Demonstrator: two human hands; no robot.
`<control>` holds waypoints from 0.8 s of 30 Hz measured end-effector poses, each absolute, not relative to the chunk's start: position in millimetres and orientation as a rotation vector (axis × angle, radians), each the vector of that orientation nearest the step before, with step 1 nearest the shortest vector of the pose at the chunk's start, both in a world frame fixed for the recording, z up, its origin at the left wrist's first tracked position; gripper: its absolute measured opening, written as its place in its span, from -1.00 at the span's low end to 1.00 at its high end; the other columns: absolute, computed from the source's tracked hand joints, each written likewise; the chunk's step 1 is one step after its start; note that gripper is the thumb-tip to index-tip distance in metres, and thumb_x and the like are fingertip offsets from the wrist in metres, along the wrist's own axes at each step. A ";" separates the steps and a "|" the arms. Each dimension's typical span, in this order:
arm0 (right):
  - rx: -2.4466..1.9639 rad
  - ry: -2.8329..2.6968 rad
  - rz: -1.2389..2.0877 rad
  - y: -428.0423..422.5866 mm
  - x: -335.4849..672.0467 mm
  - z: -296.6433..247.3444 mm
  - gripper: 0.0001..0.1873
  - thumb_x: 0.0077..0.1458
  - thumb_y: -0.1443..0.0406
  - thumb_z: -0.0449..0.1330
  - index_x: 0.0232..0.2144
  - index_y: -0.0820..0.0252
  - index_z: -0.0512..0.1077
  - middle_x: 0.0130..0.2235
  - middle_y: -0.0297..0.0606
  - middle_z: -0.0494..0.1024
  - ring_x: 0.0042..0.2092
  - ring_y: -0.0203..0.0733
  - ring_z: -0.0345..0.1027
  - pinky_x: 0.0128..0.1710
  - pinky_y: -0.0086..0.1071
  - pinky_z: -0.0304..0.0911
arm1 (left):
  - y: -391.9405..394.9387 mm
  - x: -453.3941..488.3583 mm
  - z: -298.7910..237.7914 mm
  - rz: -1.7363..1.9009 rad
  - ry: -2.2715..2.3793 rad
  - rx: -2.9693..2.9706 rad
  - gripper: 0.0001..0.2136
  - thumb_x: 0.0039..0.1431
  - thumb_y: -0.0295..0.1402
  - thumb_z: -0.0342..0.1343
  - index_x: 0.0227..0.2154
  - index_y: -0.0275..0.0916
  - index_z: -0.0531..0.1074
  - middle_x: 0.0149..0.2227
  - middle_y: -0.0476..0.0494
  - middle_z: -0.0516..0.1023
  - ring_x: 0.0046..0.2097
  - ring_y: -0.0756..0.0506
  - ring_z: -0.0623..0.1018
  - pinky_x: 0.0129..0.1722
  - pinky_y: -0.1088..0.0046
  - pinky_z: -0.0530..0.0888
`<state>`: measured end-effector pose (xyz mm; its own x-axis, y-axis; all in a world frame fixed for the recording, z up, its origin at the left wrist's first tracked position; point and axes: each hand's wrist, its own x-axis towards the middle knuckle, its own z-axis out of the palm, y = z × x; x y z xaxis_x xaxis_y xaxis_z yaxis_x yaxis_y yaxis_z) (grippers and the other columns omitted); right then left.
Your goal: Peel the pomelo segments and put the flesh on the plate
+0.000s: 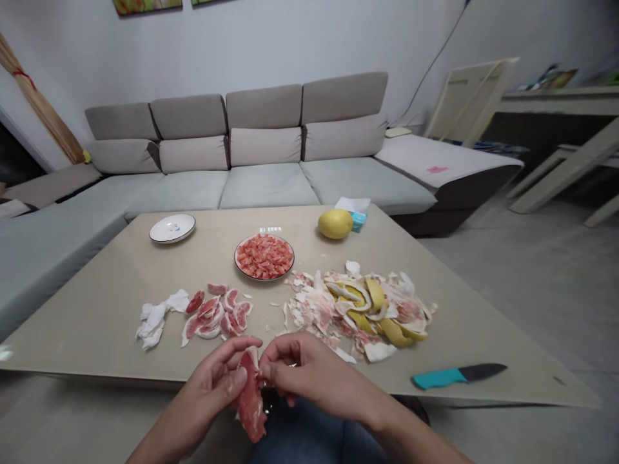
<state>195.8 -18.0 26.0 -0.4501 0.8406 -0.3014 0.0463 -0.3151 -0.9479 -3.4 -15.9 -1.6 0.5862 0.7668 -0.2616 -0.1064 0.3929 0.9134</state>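
Observation:
Just past the table's near edge, a red pomelo segment [252, 407] with whitish membrane at its top is held upright over my lap. My left hand [210, 385] grips it between thumb and fingers. With fingertips pinched, my right hand [309, 375] holds the segment's right edge near the top. Several unpeeled pomelo segments [213, 317] lie in a heap beyond my left hand. Farther back, a dark-rimmed plate [265, 280] is heaped with red pomelo flesh [265, 256]. A pile of yellow rind and torn white membrane [365, 308] spreads beyond my right hand.
A knife [461, 375] with a turquoise handle lies near the front right edge, blade pointing right. Crumpled tissue [157, 319] rests left of the segments. Toward the back stand a white plate [163, 237], a whole yellow pomelo [335, 223] and a tissue pack [358, 221]. A sofa [268, 187] lies behind.

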 end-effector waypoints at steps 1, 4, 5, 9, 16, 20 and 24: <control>-1.169 -1.332 1.821 -18.4 195.7 25.1 -0.89 -0.02 0.30 0.22 -0.50 0.25 0.45 -0.55 -0.45 0.36 -0.55 -0.44 0.17 -0.54 -0.58 0.18 | -15.8 -2.1 -3.1 0.655 0.769 1.028 -0.64 0.20 -0.20 0.14 0.04 -0.12 0.34 -0.28 -0.11 0.56 -0.34 -0.07 0.57 -0.27 0.39 0.45; -1.177 -1.318 1.791 -20.9 194.2 23.0 -0.81 0.01 0.21 0.26 -0.42 0.25 0.47 -0.55 -0.43 0.39 -0.55 -0.42 0.23 -0.52 -0.55 0.24 | -14.5 2.1 -7.4 0.745 0.807 1.079 -0.75 0.19 -0.25 0.17 -0.09 -0.14 0.37 -0.21 -0.10 0.53 -0.28 -0.04 0.55 -0.26 0.45 0.44; -1.181 -1.328 1.765 -21.8 193.5 22.5 -0.79 0.01 0.19 0.27 -0.40 0.25 0.47 -0.56 -0.43 0.41 -0.55 -0.41 0.25 -0.52 -0.55 0.24 | -13.9 3.5 -8.5 0.769 0.823 1.095 -0.76 0.18 -0.26 0.17 -0.11 -0.15 0.36 -0.21 -0.10 0.52 -0.24 -0.06 0.54 -0.26 0.46 0.43; -1.215 -1.366 1.612 -23.3 191.5 22.0 -0.82 0.02 0.21 0.27 -0.43 0.24 0.47 -0.58 -0.40 0.45 -0.56 -0.38 0.30 -0.55 -0.56 0.19 | -12.0 7.2 -10.3 0.836 0.850 1.114 -0.78 0.15 -0.26 0.21 -0.18 -0.17 0.37 -0.23 -0.09 0.51 -0.14 -0.10 0.53 -0.18 0.44 0.43; -1.279 -1.431 1.533 -16.4 197.9 20.7 -0.92 -0.04 0.37 0.18 -0.51 0.26 0.48 -0.62 -0.42 0.42 -0.57 -0.39 0.26 -0.58 -0.57 0.12 | -5.9 11.3 -1.7 0.739 0.835 1.131 -0.78 0.16 -0.22 0.19 -0.18 -0.20 0.42 -0.23 -0.12 0.56 -0.18 -0.11 0.55 -0.19 0.41 0.44; -1.283 -1.407 1.505 -7.9 205.5 16.2 -0.94 -0.09 0.41 0.18 -0.52 0.24 0.48 -0.64 -0.44 0.40 -0.57 -0.38 0.24 -0.60 -0.57 0.07 | 5.0 20.1 -2.2 0.686 0.867 1.016 -0.77 0.15 -0.23 0.20 -0.18 -0.23 0.44 -0.33 -0.08 0.53 -0.34 -0.02 0.52 -0.36 0.52 0.43; -1.202 -1.352 1.557 -0.1 215.3 11.1 -0.93 -0.07 0.39 0.19 -0.48 0.23 0.49 -0.61 -0.44 0.43 -0.56 -0.37 0.31 -0.55 -0.55 0.15 | 16.6 31.1 -8.5 0.676 0.817 0.875 -0.80 0.14 -0.28 0.22 -0.21 -0.23 0.44 -0.32 -0.08 0.50 -0.42 0.02 0.51 -0.39 0.48 0.49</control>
